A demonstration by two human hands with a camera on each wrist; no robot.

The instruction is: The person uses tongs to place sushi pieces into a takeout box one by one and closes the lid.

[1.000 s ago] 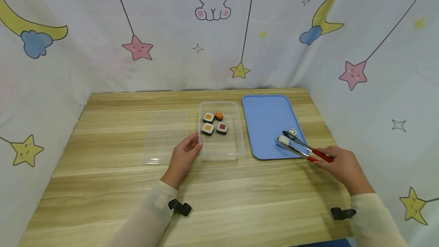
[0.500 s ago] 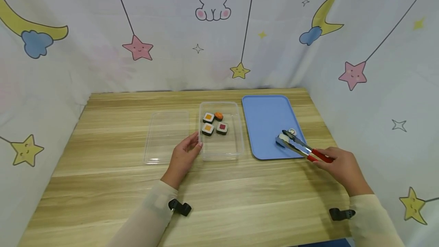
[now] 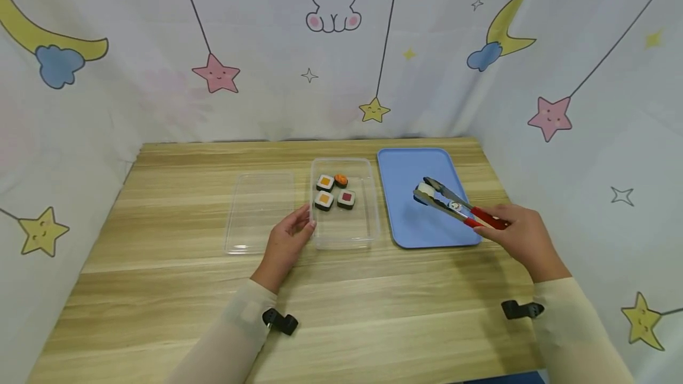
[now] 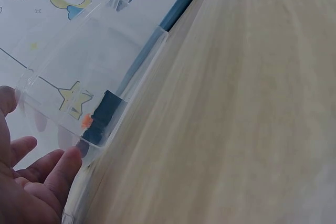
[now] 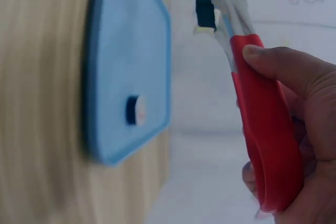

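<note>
My right hand (image 3: 522,240) grips red-handled metal tongs (image 5: 268,129), whose tips pinch a white sushi roll (image 3: 425,189) with a dark wrap. They hold it raised over the blue tray (image 3: 416,165). Another small sushi roll (image 5: 137,110) lies on that tray, partly covered by the tongs in the head view. At the left side of a clear plastic box (image 3: 347,233), my left hand (image 3: 286,248) touches the wall with loosely extended fingers. Several sushi pieces sit in the box's far left part, among them a red-centred roll (image 3: 346,198) and an orange-topped piece (image 3: 341,180).
A clear, flat lid (image 3: 258,212) lies on the wooden table (image 3: 341,325) left of the box. The box stands between lid and tray. A printed curtain (image 3: 267,34) closes off the back and both sides. Something dark blue (image 3: 504,378) shows at the bottom edge.
The tongs have taken hold of the white sushi roll and lifted it off the tray, moving up and left with my right hand. My left hand stays at the box.
</note>
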